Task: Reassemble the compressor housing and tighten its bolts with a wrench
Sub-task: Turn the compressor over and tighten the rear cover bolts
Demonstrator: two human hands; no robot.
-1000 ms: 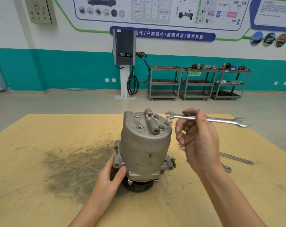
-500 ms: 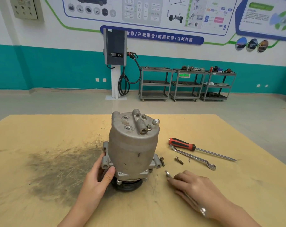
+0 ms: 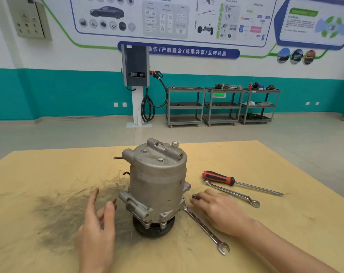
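The grey compressor [image 3: 157, 184] stands upright on its black pulley in the middle of the wooden table [image 3: 49, 174]. My left hand [image 3: 99, 223] hovers just left of it, fingers spread, touching nothing. My right hand [image 3: 220, 209] rests on the table to the right of the housing, its fingertips pinched on a small dark bolt [image 3: 194, 196] beside the housing's flange. An open-end wrench [image 3: 206, 230] lies flat on the table under my right wrist, one end against the compressor's base.
A red-and-black screwdriver [image 3: 220, 178] and a ring spanner [image 3: 233, 193] lie to the right of my hand. A dark greasy smear [image 3: 55, 213] covers the table's left part. Metal carts [image 3: 222, 105] and a charging post [image 3: 136, 85] stand far behind.
My right hand has put the open-end wrench down on the table and moved to the bolt. My left hand has let go of the compressor's base, and the housing now faces a different way.
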